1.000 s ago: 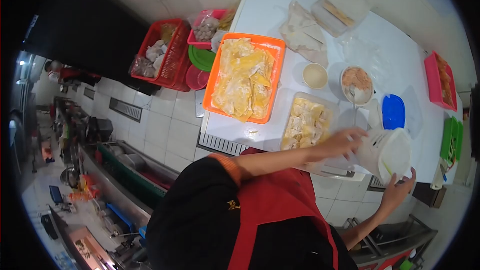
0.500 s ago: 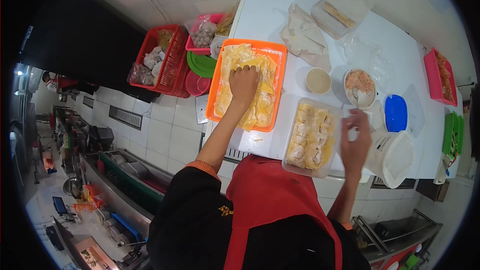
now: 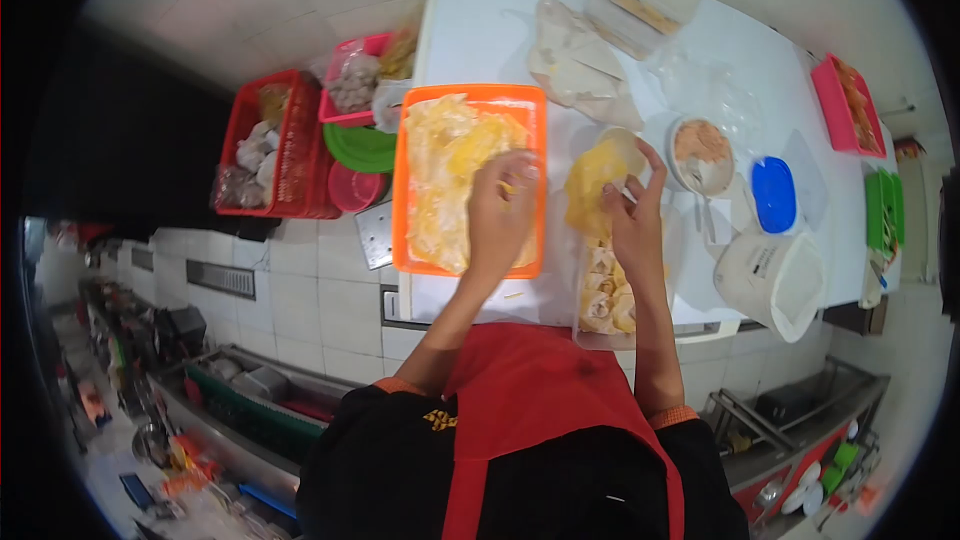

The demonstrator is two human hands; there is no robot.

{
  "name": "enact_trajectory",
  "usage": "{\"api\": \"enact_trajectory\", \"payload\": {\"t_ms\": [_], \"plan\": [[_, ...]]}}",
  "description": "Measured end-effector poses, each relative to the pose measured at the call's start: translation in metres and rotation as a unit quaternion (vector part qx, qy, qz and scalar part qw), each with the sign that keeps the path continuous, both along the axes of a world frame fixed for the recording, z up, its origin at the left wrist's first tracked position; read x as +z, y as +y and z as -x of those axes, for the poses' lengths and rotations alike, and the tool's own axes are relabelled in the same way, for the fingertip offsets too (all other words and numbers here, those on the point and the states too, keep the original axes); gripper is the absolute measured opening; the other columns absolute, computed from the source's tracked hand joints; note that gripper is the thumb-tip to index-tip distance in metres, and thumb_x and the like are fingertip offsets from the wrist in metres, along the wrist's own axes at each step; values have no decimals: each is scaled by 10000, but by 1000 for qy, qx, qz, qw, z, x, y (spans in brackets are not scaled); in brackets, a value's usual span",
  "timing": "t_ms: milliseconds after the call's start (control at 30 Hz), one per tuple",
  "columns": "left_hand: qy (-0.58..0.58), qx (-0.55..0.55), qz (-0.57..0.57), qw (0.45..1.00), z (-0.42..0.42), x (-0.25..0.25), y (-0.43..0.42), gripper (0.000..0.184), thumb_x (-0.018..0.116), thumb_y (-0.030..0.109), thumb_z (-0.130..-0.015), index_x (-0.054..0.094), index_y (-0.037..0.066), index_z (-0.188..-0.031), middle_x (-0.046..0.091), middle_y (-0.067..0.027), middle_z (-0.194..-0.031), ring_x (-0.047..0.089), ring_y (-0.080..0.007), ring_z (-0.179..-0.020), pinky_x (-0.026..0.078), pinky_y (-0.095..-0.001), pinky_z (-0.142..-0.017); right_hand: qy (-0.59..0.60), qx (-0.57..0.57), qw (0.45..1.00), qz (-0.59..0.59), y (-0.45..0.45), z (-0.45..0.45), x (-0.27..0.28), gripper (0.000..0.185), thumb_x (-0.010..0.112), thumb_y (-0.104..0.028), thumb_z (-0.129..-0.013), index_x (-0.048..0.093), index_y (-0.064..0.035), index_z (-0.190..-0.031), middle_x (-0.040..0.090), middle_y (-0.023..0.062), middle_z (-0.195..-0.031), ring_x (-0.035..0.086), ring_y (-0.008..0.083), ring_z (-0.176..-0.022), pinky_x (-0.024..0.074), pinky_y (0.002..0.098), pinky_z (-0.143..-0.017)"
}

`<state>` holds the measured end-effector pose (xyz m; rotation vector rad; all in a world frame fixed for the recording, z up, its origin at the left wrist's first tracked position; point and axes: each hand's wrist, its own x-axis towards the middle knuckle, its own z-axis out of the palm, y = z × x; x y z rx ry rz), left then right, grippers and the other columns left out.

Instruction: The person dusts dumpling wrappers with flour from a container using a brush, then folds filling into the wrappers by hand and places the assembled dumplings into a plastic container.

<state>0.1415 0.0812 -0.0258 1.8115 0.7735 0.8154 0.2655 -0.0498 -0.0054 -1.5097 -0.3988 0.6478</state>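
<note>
My left hand (image 3: 505, 205) is over the right side of an orange tray (image 3: 400, 190) piled with floury yellow dough wrappers (image 3: 440, 170). Its fingers are curled and smeared by motion. My right hand (image 3: 638, 215) pinches the right edge of a single dough wrapper (image 3: 592, 185), with some fingers raised. That wrapper partly covers a small round bowl (image 3: 626, 143) and the far end of a clear plastic container. Filled dumplings (image 3: 605, 290) sit in rows in the container, partly hidden by my right hand and forearm.
A tub of pinkish filling (image 3: 700, 140) with a spoon (image 3: 706, 180) stands to the right. Near it are a blue lid (image 3: 773, 195) and a white bucket (image 3: 765, 275) on its side. A plastic bag (image 3: 580, 60) lies behind. Red baskets (image 3: 300, 155) stand left of the table.
My left hand has left the middle of the tray and moved right. A wrapper is now out between my hands. My right hand has moved left and away from me to it.
</note>
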Motion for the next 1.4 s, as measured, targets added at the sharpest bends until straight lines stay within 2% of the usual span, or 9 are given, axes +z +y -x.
{"api": "enact_trajectory", "payload": {"t_ms": [67,133,367,433,567,733,1067,1167,1400], "plan": [[-77,-66,219,970,-5,-14,2,316,640,208,-1003,616,64,-1283,692,-50,-1151,629,-162,-1048,508,-349,-877,-39,27,998,28,-6,-7,8,653,596,-87,-1010,236,-162,-1549,638,187,-1204,665,182,-1028,555,277,-825],[-137,-170,593,775,-4,-17,5,454,696,233,-978,541,66,-1371,663,-67,-1222,625,-143,-1112,522,-347,-923,27,137,989,-50,-2,-8,30,636,607,-52,-988,298,-163,-1532,673,182,-1177,681,190,-983,553,293,-783],[-113,-202,583,779,-31,-31,-20,377,703,153,-970,589,-17,-1287,682,-75,-1176,677,-150,-1075,571,-313,-885,-319,43,926,199,-9,-66,-48,286,616,-62,-949,684,-138,-1216,680,135,-1107,663,336,-952,519,422,-813],[-112,-184,583,784,-41,-31,-20,355,706,156,-968,609,-19,-1261,692,-79,-1151,684,-149,-1046,573,-312,-868,-493,26,787,370,-10,-72,-59,252,580,-21,-909,749,-127,-1064,627,115,-1114,589,343,-1064,463,464,-888],[-68,-146,496,853,-58,-33,-20,314,718,180,-960,659,-28,-1188,717,-85,-1067,703,-143,-933,569,-302,-797,-481,53,774,408,-10,-67,-48,381,546,69,-845,763,-155,-1063,577,104,-1158,527,300,-1089,419,451,-924],[-64,-166,478,860,-66,-22,-14,319,726,208,-950,680,-40,-1145,724,-81,-1001,700,-131,-867,554,-287,-741,-431,49,883,177,-19,-54,-17,557,527,151,-816,765,-232,-1144,551,86,-1156,505,270,-991,397,404,-950],[-18,-211,466,859,-59,1,-26,355,747,212,-932,681,-43,-1170,722,-81,-1038,693,-128,-930,552,-285,-792,-486,49,844,220,-31,-48,-6,535,524,151,-827,752,-197,-1163,565,77,-1181,520,252,-974,410,403,-953],[-109,-159,484,854,-58,-4,-36,341,749,211,-929,697,-55,-1135,737,-96,-1002,709,-129,-859,562,-279,-730,-268,7,956,119,-30,-42,-3,469,542,104,-870,762,-191,-1159,580,86,-1182,554,265,-1021,451,373,-911],[-74,-118,457,879,-59,-38,-33,307,734,184,-940,696,-36,-1151,732,-91,-1031,710,-146,-875,574,-291,-758,-531,-16,755,384,-23,-57,-68,456,538,63,-870,776,-236,-1118,557,48,-1258,505,270,-1093,363,438,-904]]}}
